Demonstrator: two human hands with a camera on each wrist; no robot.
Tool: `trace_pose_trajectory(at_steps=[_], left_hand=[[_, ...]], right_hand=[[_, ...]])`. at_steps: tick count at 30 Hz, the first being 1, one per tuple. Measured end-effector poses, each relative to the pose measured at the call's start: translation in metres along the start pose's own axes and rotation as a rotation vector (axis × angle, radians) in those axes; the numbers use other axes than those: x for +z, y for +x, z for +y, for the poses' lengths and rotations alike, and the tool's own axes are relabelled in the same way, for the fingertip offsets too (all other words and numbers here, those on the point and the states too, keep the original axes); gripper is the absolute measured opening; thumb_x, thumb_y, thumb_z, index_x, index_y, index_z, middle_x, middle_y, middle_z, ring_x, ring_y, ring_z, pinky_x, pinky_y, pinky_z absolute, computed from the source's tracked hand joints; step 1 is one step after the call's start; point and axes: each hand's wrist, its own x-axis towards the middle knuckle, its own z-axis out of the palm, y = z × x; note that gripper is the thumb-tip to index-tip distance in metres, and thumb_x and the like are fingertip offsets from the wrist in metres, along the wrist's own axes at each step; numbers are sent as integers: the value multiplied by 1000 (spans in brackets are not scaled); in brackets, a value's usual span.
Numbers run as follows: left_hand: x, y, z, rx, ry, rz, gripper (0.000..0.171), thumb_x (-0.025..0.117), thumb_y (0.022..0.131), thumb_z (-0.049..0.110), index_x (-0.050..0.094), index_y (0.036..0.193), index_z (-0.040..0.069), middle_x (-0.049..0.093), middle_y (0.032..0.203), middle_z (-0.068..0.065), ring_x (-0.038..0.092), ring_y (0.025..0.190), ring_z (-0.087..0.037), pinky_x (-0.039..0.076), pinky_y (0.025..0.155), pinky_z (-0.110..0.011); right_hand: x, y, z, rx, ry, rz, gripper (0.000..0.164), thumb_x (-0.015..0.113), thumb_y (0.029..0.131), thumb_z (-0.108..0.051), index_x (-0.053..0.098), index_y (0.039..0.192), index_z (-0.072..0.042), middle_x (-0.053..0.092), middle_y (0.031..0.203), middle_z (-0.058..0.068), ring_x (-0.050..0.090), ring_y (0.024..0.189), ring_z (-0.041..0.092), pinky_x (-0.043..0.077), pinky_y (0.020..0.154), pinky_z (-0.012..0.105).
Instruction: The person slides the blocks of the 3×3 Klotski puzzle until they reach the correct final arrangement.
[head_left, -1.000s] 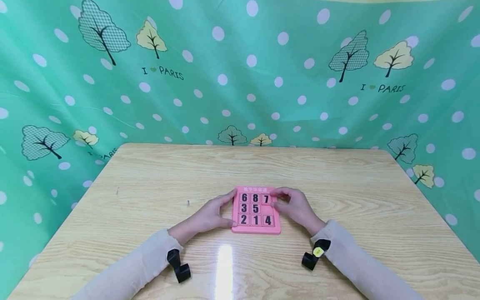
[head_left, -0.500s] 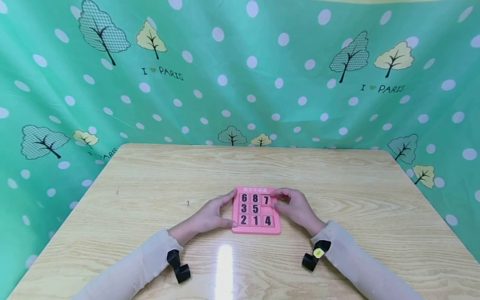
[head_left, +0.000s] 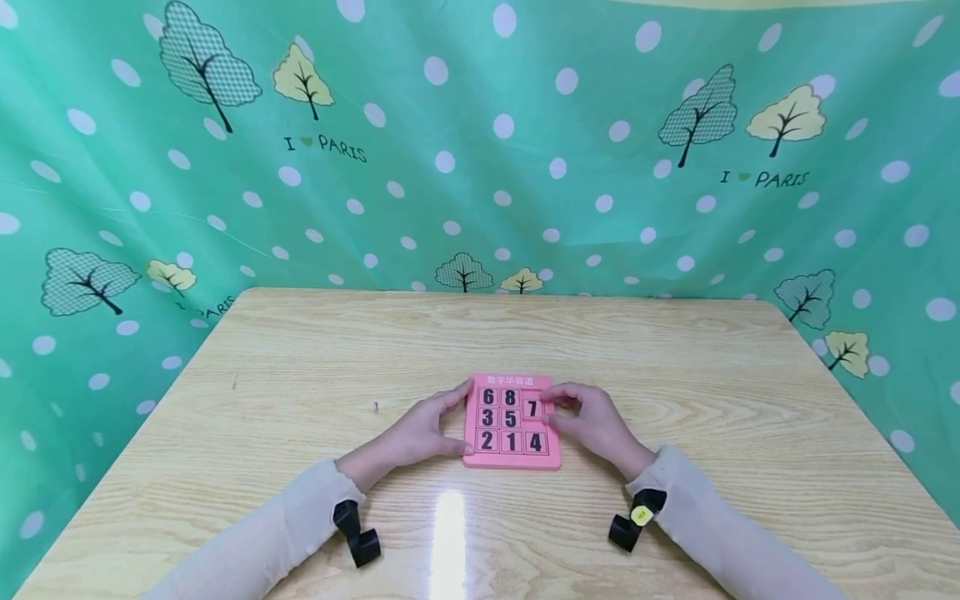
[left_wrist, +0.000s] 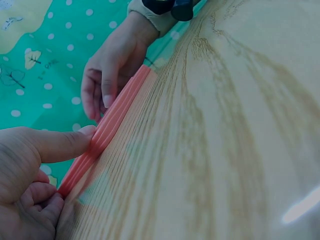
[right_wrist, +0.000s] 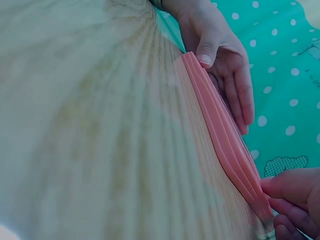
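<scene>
A pink number slide puzzle [head_left: 512, 460] lies flat on the table, with white characters along its top edge. Its black-numbered tiles read 6, 8 on top, 3, 5 below, then 2, 1, 4. The 7 tile [head_left: 532, 408] stands in the right column, between the top and middle rows, with gaps above and below. My left hand [head_left: 420, 427] holds the puzzle's left side, thumb at the near corner and fingers at the far one. With thumb and forefinger, my right hand [head_left: 592, 421] pinches the 7 tile at its right side. Both wrist views show the pink frame [left_wrist: 117, 112] edge-on.
The wooden table [head_left: 300, 350] spreads around the puzzle. A green dotted curtain [head_left: 480, 167] with tree prints hangs behind it. Black camera mounts sit on both wrists, the left mount [head_left: 358, 533] close over the tabletop. A bright reflection lies in front.
The 7 tile has slid toward me, from the top row to partway into the middle row, my right thumb and forefinger moving with it. My left hand has stayed in place.
</scene>
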Motion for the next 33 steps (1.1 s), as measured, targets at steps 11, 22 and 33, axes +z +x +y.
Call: trace_pose_trajectory(at_steps=[11, 22, 33], left_hand=[[-1, 0, 0, 6, -8, 2, 97, 81, 71, 15, 24, 149, 10, 26, 153, -10, 19, 142, -29, 13, 115, -49], [-1, 0, 2, -3, 6, 3, 98, 80, 70, 13, 23, 150, 11, 25, 154, -7, 19, 142, -27, 15, 115, -47], [1, 0, 1, -6, -17, -7, 98, 80, 70, 14, 23, 150, 10, 25, 154, -6, 19, 142, -26, 14, 116, -46]], right_hand=[[1, -7, -1, 8, 4, -15, 28, 72, 78, -5, 70, 105, -11, 68, 107, 3, 60, 101, 20, 49, 90, 37], [1, -11, 0, 12, 13, -28, 26, 71, 79, -5, 70, 104, -11, 68, 105, 2, 59, 98, 18, 49, 86, 33], [2, -4, -7, -5, 21, 3, 24, 73, 78, -7, 71, 102, -9, 68, 104, 4, 59, 98, 21, 49, 89, 39]])
